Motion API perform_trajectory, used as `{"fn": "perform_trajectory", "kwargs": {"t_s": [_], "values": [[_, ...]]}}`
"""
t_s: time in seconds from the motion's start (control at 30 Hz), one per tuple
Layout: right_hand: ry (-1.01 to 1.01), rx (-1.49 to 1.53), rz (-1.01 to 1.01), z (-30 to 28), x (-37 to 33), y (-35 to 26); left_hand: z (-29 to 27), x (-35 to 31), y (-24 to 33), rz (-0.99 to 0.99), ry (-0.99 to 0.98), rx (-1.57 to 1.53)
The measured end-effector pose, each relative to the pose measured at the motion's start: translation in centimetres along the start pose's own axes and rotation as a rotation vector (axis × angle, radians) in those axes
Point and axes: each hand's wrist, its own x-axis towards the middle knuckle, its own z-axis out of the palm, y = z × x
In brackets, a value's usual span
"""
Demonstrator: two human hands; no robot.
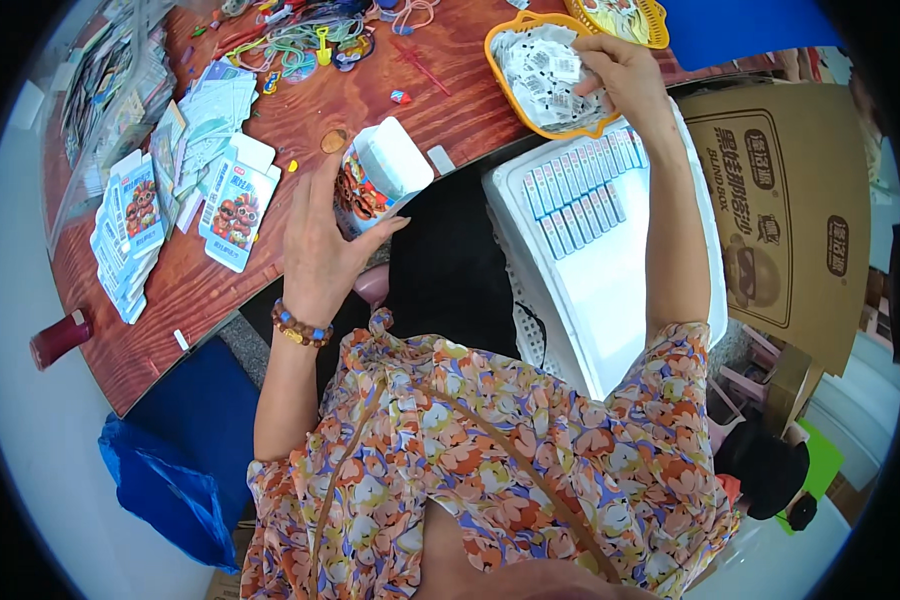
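My left hand (320, 240) is wrapped round a small carton (375, 180) with cartoon figures on its side. The carton's top flap stands up, and it is held at the table's front edge. My right hand (620, 80) reaches over an orange plastic basket (498, 88) filled with small white packets (540, 70). Its curled fingers pinch at a packet near the basket's right side; the fingertips partly hide it. Left of the carton, flat folded cartons (238, 205) lie in overlapping piles, with a leaning stack (130, 235) farther left.
A white foam box lid (620, 310) at my right carries rows of small slim packs (575, 195). Behind it stands a brown cardboard box (790, 220). Cards (215, 110), colourful cords and trinkets (320, 45) cover the far table. A blue bag (160, 490) hangs low left.
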Motion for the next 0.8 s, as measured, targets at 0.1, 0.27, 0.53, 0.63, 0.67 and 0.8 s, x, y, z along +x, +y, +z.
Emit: {"fn": "perform_trajectory", "kwargs": {"t_s": [0.1,0.27,0.53,0.63,0.67,0.8], "values": [[-0.003,-0.012,0.030,0.8,-0.1,0.0,0.0,0.0,0.0,0.008,0.002,0.009],[-0.045,-0.285,-0.069,1.4,0.2,0.0,0.0,-0.1,0.1,-0.024,-0.015,0.023],[0.015,-0.077,-0.116,0.0,1.2,0.9,0.0,0.0,-0.2,-0.004,0.011,0.020],[-0.049,0.041,-0.125,-0.5,1.6,1.6,0.0,0.2,0.0,0.011,0.013,0.003],[-0.076,0.068,-0.122,-0.7,1.8,1.7,0.0,0.2,0.1,0.016,0.020,0.003],[-0.113,0.117,-0.088,-0.9,1.4,0.4,0.4,0.7,0.5,-0.002,-0.007,-0.012]]}}
